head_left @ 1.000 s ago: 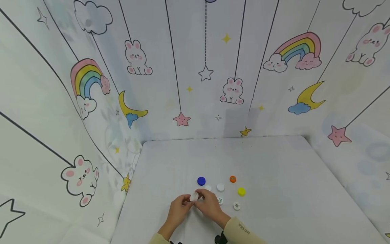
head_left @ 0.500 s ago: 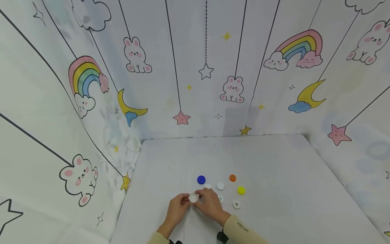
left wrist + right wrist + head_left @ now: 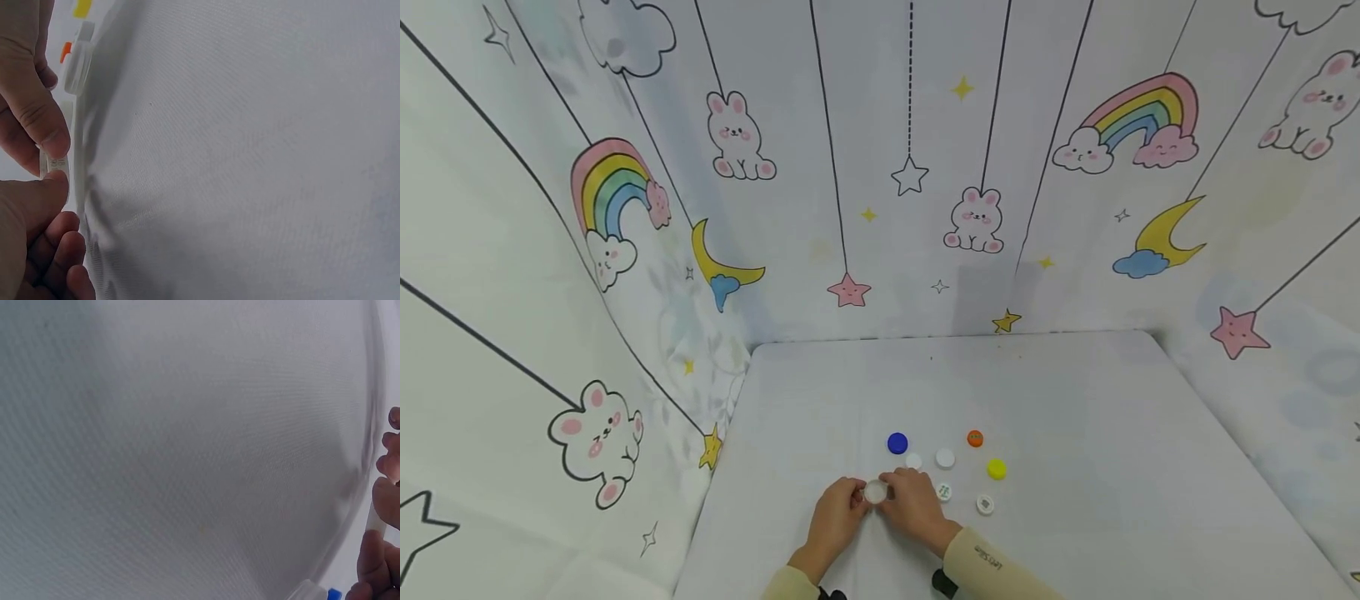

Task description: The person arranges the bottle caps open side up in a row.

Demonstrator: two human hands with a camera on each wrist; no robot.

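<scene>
In the head view, my left hand and right hand pinch a round white bottle cap between them from opposite sides. The left wrist view has both thumbs on the cap, whose side carries small print too tiny to read. Fingers of my left hand curl below it there. Only a sliver of the cap shows at the edge of the right wrist view. Just beyond the right hand lie a white cap and a white cap with a dark green mark.
Loose caps are spread to the right and behind: blue, plain white, orange, yellow, and white with a grey centre. All lie on a white-covered table, with a printed curtain behind.
The white cap in my fingers has turned from tilted to facing up more, and came slightly lower toward me. Both hands keep hold of it; the other caps stay put.
</scene>
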